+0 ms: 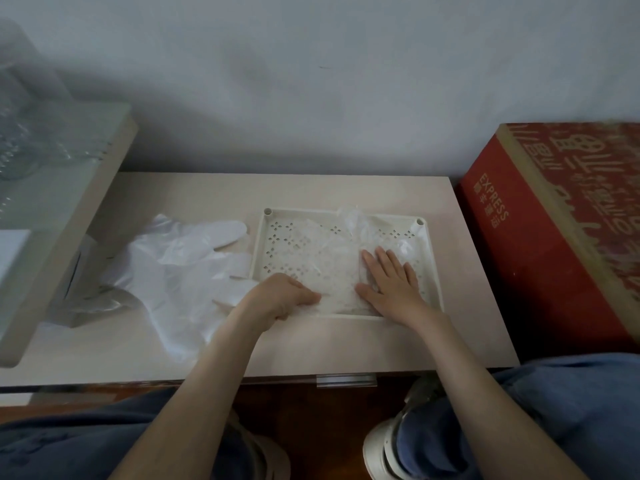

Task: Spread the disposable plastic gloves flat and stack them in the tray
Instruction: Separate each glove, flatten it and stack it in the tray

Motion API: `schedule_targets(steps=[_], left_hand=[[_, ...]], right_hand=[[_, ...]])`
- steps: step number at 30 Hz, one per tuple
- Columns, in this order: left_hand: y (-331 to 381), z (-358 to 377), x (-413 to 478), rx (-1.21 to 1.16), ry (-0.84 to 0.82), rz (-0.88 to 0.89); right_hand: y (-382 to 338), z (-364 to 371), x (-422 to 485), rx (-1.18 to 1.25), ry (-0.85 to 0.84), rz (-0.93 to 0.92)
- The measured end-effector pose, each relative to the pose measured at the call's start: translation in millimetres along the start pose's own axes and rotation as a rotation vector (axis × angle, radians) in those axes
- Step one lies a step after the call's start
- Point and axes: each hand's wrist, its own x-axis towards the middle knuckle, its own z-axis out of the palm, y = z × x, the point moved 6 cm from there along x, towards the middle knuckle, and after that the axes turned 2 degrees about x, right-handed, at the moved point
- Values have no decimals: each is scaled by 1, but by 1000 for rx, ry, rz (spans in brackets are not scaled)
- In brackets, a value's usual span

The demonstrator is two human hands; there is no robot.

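Glove (346,237) under your flat right hand (391,282) may wrinkle if your left hand (287,296), pinching its edge, tugs unevenly.

Open tabletop (346,344) fronts the tray (304,212); a red box (540,258) seemingly crowds its right.

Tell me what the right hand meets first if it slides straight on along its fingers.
Ahead of the right hand, probably the raised, crumpled part of the glove, then the tray rim; depth unclear.
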Motion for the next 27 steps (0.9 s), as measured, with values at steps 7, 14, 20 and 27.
schedule_targets(steps=[7,14,20,27], left_hand=[[0,-9,1,39,-37,-12],[5,-16,-12,101,-143,2],[11,-27,-19,187,-64,-3],[49,-16,-9,183,479,550]], right_hand=[[0,-1,0,9,0,-2],[0,0,0,11,-1,6],[-2,-4,-3,41,8,11],[-8,-11,-3,25,66,-2]])
